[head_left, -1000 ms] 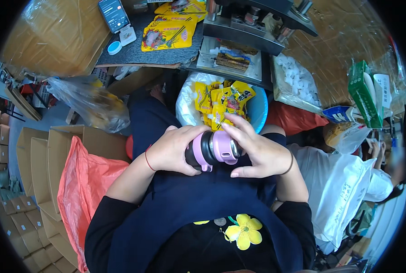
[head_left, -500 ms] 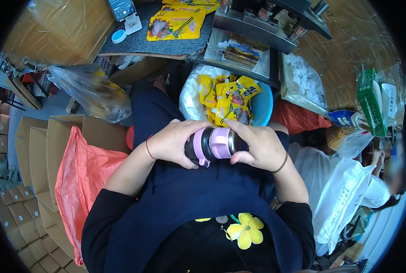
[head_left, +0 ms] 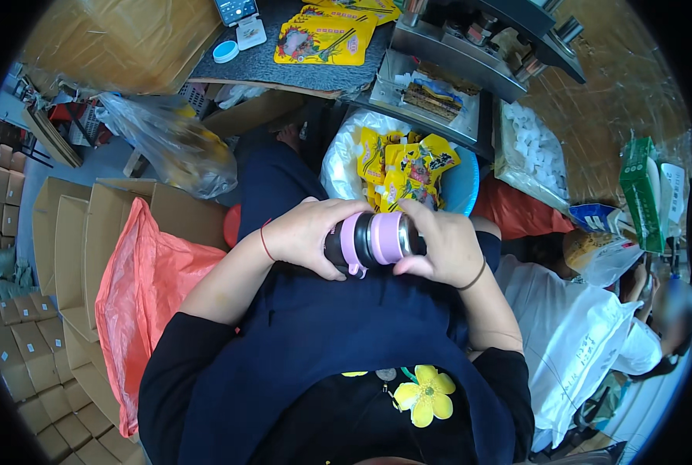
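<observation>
Above my lap, a black and pink thermos bottle (head_left: 388, 239) lies sideways between my two hands. My left hand (head_left: 308, 235) is wrapped round its black end, beside a pink band with a small loop. At the other end, my right hand (head_left: 446, 246) grips the wide pink part and the shiny metal rim, thumb below and fingers over the top. My palms hide both ends of the bottle. Just beyond my hands stands a blue basin (head_left: 466, 182), lined with white plastic and holding several yellow spouted pouches (head_left: 408, 167).
A press-like metal machine (head_left: 470, 54) stands beyond the basin, next to a table (head_left: 257, 74) with flat yellow pouches (head_left: 326, 37). White caps fill a tray (head_left: 533, 147) on the right. Open cartons (head_left: 183, 217) and a red bag (head_left: 152, 271) are left. Another person (head_left: 639, 349) sits far right.
The surroundings have shifted to the right in the picture as my head turned slightly. Both hands still hold the bottle, and its pink part looks slightly rotated.
</observation>
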A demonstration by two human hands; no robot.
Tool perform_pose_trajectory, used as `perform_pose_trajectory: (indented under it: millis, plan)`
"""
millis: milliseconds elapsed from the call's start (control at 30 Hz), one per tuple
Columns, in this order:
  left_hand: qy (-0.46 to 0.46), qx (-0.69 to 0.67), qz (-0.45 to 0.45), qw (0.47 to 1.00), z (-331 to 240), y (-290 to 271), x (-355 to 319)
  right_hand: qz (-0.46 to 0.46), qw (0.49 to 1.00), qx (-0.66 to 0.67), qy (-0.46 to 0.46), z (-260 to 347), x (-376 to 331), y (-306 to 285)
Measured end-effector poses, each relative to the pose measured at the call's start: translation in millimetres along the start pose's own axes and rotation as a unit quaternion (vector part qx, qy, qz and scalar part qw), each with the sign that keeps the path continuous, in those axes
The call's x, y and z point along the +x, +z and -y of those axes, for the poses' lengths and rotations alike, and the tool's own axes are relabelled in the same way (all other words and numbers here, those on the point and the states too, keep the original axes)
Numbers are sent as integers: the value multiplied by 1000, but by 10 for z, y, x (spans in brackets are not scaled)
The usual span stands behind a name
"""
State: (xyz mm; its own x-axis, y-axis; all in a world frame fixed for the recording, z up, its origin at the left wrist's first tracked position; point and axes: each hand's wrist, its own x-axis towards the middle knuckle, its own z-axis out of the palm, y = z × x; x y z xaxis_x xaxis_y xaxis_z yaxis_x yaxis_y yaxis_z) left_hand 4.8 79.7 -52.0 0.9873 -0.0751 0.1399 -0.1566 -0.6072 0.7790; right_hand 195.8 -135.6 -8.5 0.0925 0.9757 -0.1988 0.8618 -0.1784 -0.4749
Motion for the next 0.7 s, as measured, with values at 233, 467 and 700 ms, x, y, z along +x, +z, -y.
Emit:
perform_pose_trajectory:
  millis: [233,467,700]
  plan:
    - [-1,11,-6,1000,-45,19,-28,-143,976,41,-162,-96,65,124]
    - [-4,-2,-17,1000,0,4,-86,-204,933,-38,-295,59,147,217]
    - [-59,96,-67,991,-69,25,-228,-236,966,12,-103,179,265,455]
